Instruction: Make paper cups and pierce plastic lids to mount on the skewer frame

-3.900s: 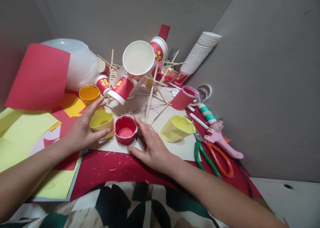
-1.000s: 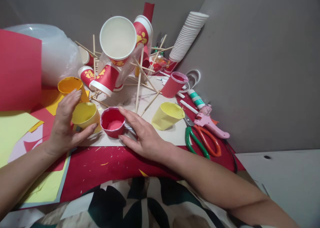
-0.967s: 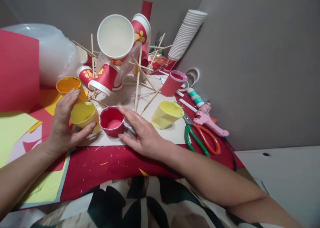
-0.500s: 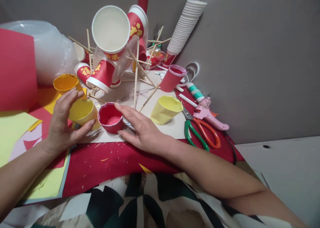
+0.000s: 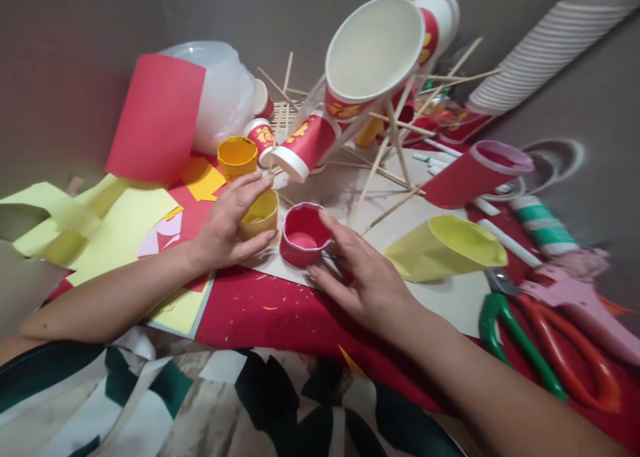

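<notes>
Left hand [image 5: 231, 222], thumb and fingers spread about left yellow cup [image 5: 265, 220] (1 of 2), not clamped; right hand [image 5: 373, 280] half-curled at near pink-rimmed cup [image 5: 303, 243] (1 of 2), firmness can't tell, cup upright on 1 board [image 5: 440, 305]; 1 orange cup [image 5: 237, 158] behind, 1 scissors [image 5: 531, 355] right.

A patterned garment [image 5: 200, 403] is worn, seen along the near edge of the surface [image 5: 235, 310]. It is printed with large angular and curved patches in white, black and dark green, between which a mottled, streaky grey-beige is shown. Both the left forearm [image 5: 125, 293] and right forearm [image 5: 475, 393] are left uncovered; 1 small dark spot is seen on the left. The left hand [image 5: 233, 220] and right hand [image 5: 367, 270] are ungloved.
</notes>
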The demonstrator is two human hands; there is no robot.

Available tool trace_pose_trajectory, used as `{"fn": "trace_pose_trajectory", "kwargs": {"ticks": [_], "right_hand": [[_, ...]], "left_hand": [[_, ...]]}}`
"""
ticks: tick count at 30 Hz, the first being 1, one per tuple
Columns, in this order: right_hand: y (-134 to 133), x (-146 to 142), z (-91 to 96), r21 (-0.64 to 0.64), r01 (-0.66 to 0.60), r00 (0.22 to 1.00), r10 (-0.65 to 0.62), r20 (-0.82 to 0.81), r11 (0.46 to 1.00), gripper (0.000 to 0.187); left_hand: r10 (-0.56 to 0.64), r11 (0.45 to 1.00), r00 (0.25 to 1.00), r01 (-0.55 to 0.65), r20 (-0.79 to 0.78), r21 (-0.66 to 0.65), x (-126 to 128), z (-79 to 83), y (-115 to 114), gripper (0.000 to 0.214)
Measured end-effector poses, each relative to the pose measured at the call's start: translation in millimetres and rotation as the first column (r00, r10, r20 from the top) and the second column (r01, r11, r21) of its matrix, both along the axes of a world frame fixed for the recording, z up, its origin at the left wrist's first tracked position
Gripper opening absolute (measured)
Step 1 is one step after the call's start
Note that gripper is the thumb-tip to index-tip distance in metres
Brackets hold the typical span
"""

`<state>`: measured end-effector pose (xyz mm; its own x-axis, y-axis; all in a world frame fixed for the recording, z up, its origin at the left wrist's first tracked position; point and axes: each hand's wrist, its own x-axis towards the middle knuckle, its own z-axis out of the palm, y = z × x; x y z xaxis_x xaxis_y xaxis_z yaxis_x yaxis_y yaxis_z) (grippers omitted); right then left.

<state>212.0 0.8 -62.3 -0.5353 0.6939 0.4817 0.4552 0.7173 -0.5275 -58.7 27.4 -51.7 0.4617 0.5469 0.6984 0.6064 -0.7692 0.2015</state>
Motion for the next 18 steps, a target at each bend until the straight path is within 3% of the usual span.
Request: {"fn": "trace_pose_trajectory", "kwargs": {"ticks": [18], "right_hand": [[-3.9, 2.0, -9.6, -0.046, 0.034, 0.999, -0.034, 0.010, 0.998, 0.083]], "left_hand": [[-0.041, 0.999, 0.999, 0.041, 0.018, 0.006, 0.4, -2.5, 2.7, 0.069]]}}
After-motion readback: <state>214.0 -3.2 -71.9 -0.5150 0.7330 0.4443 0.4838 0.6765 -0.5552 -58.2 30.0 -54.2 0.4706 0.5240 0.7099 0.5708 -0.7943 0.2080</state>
